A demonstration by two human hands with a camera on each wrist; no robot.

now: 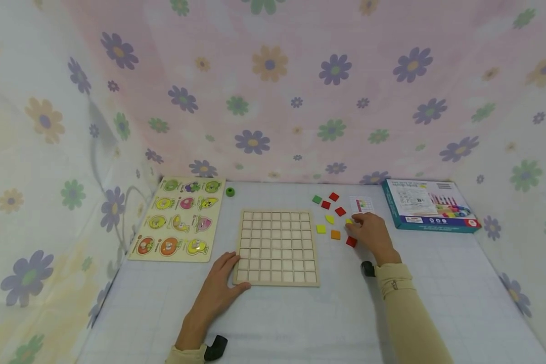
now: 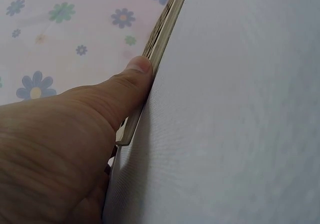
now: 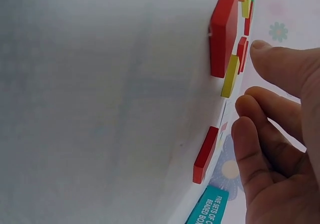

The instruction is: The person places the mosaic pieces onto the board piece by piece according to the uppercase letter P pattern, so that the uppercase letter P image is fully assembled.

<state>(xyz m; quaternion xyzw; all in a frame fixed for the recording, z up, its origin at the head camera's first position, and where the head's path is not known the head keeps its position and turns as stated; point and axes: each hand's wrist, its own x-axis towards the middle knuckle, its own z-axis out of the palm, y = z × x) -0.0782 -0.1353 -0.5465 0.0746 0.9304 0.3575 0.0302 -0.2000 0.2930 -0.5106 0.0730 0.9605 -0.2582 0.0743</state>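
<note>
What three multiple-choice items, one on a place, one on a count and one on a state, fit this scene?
1. Where does the teal cardboard box lie?
A. far right
B. far left
C. on the grid board

2. How many columns has the square wooden grid board?
A. four
B. seven
C. ten

3. How are its cells?
A. all filled
B. half filled
C. all empty

Answers: 1 A, it lies beyond the right hand; 2 B, seven cells cross each row; 3 C, no coloured tile sits inside, while the left hand touches its corner.

Centre frame lies one wooden grid board point(image 1: 276, 246); at left, one fruit puzzle board point(image 1: 178, 219) and one green ring point(image 1: 229, 191). Right of centre: four red tiles point(image 1: 333, 196), three yellow tiles point(image 1: 320, 228), one green tile point(image 1: 316, 199), one orange tile point(image 1: 335, 234), one card point(image 1: 362, 204), one box point(image 1: 428, 205).
</note>
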